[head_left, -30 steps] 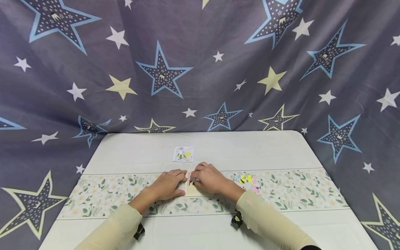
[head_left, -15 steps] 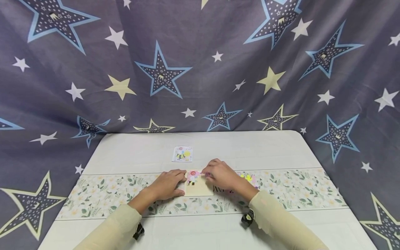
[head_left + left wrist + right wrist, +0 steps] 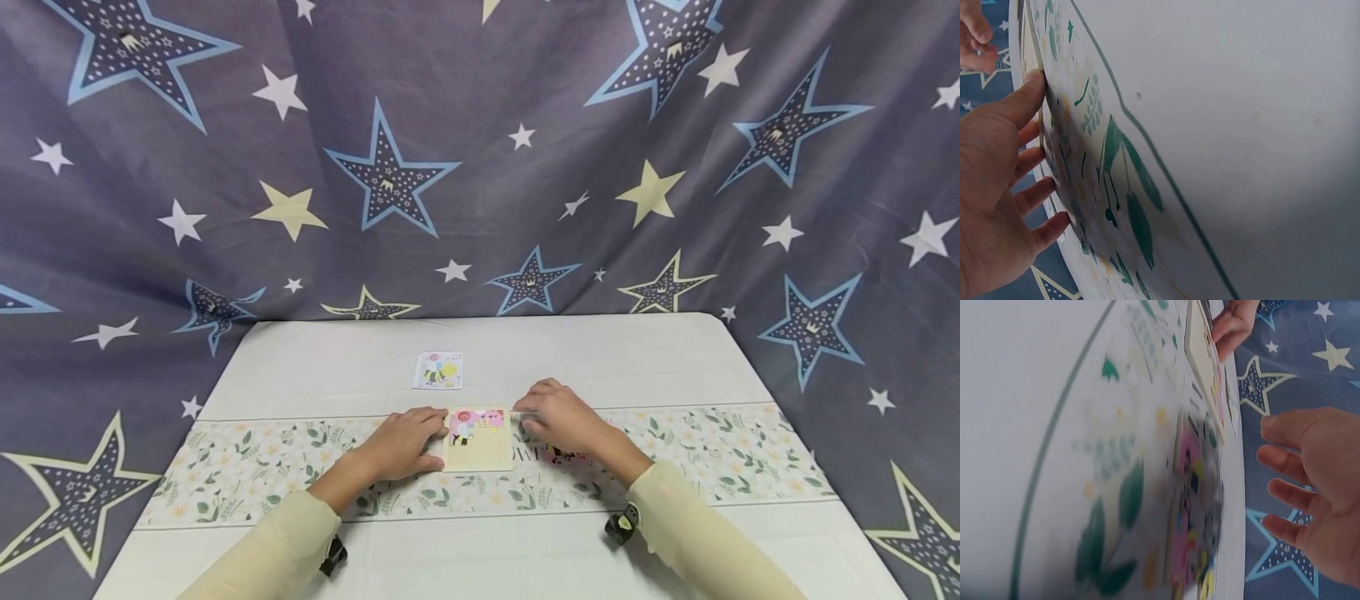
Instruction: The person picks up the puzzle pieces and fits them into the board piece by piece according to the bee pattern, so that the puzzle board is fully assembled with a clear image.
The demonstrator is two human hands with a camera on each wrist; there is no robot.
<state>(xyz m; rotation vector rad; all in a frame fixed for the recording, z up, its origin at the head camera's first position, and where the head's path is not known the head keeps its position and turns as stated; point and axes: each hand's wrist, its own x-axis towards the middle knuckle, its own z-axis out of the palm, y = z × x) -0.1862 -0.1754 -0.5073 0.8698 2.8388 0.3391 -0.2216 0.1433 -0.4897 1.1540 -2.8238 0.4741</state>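
My left hand [image 3: 405, 443] rests at the left side of a small pale wooden puzzle tray [image 3: 480, 460]. In the left wrist view its thumb touches the tray edge, and the other fingers [image 3: 1040, 195] lie spread against the cloth. Several colourful puzzle pieces [image 3: 465, 419] fill the tray's upper part, pink with a red round shape; the lower part is bare wood. My right hand [image 3: 562, 418] is raised just right of the tray. Its fingers [image 3: 1285, 461] are apart and loosely bent, with nothing between them.
Loose puzzle pieces [image 3: 1180, 556] lie on the table right of the tray, partly hidden by my right forearm in the head view. A square card with a bee picture [image 3: 438, 372] lies behind the tray. A star-patterned curtain [image 3: 480, 167] stands behind the white table [image 3: 337, 358].
My right hand has moved off the tray to the right, uncovering the pieces in its upper part, including more pink at upper right. The left hand has stayed in place.
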